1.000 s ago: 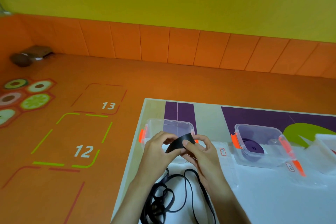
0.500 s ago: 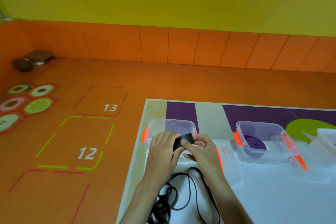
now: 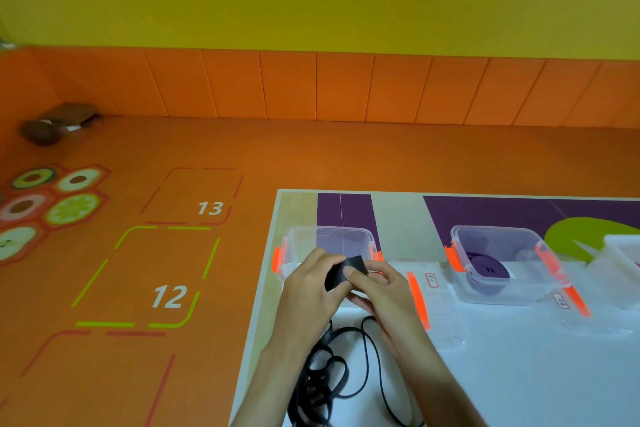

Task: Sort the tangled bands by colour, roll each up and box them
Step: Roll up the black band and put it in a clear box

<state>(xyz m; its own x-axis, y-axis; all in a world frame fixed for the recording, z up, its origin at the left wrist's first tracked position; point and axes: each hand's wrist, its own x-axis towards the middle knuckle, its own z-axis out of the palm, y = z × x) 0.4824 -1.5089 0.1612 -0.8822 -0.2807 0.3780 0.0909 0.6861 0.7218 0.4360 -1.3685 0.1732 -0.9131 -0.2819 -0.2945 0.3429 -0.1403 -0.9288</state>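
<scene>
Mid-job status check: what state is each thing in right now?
Black flat band: partly rolled, rest loose and tangled on the table.
Left hand: grips the roll.
Right hand: pinches the roll.
Left clear plastic box with orange clips: open, nothing seen inside.
Right clear plastic box: open, holds a rolled purple band.
Clear lid: off, flat on the table.

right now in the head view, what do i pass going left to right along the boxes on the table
leftmost clear box → flat clear lid → second box holding a purple roll → pale box cut off at the right edge. left hand, right hand and black band overlap the leftmost box: left out
</scene>
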